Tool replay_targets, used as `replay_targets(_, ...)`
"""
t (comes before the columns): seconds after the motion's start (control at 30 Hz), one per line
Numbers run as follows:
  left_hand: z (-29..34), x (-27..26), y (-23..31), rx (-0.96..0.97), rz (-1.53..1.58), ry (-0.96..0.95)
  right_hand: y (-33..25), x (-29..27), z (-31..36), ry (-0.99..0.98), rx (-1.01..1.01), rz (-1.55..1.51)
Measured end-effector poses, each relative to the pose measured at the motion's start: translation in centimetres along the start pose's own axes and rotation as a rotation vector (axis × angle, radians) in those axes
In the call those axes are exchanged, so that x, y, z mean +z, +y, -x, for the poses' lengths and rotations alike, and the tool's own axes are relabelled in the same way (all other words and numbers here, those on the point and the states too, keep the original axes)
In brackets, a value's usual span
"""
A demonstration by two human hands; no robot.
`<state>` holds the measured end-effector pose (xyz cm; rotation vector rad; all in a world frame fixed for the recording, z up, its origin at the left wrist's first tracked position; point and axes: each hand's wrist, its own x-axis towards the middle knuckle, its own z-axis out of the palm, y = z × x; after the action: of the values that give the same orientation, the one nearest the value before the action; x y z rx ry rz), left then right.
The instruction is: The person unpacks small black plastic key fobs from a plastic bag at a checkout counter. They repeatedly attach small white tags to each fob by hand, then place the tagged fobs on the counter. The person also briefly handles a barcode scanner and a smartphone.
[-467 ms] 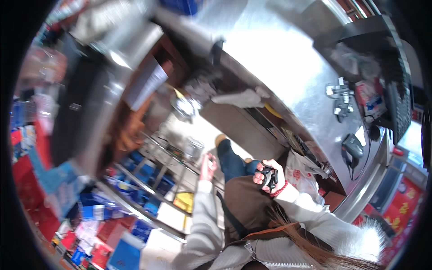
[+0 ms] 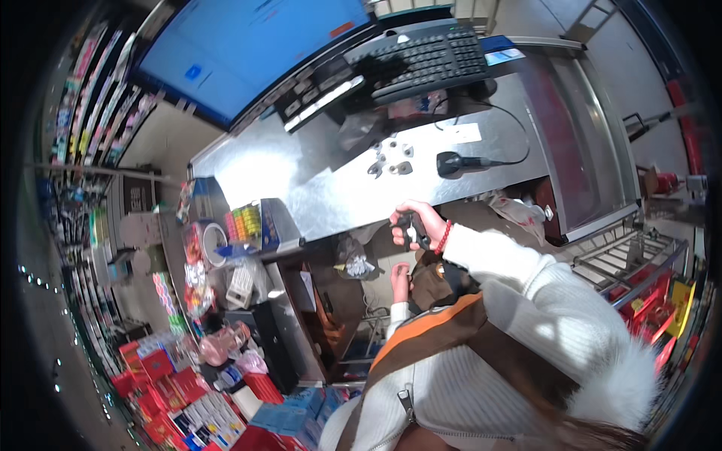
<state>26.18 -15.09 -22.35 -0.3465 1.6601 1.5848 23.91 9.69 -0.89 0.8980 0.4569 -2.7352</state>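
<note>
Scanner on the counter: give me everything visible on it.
The handheld scanner is black, seemingly plastic, with a bulky head at picture left narrowing into a handle at right. A thin dark cable leaves the handle end and loops up toward the keyboard; its far end can't be made out. It lies on the shiny metal counter, between a white paper slip and the counter's near edge. The right hand is nearby, not touching it. No lit light is discernible.
</note>
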Motion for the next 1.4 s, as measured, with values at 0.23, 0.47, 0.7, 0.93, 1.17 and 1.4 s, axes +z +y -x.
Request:
replay_targets(0.23,-7.2,4.9,13.5,0.721,-0.716,-0.031,-10.1,-8.5,-2.1,0.242,-0.243,0.044)
replay_targets(0.47,-12.5,16.8,23.2,0.831,-1.086,-0.087,-14.2,-13.2,-6.9,0.451,-0.311,0.015)
replay_targets(0.7,-18.0,24.3,24.5,0.951,-1.460,-0.069,-15.5,-15.1,-8.5,0.468,-0.287,-0.093)
replay_targets(0.93,-20.8,21.6,24.0,0.992,-1.539,0.033,-16.3,-16.1,-12.2,0.688,-0.344,0.156)
replay_targets(1.17,-22.1,16.7,28.2,0.875,-1.562,0.038,-18.1,-12.8,-16.8,0.943,-0.584,1.526)
replay_targets(1.4,-19.8,17.4,26.2,0.762,-0.921,0.019,-18.0,-12.0,-19.1,0.768,-0.717,2.015)
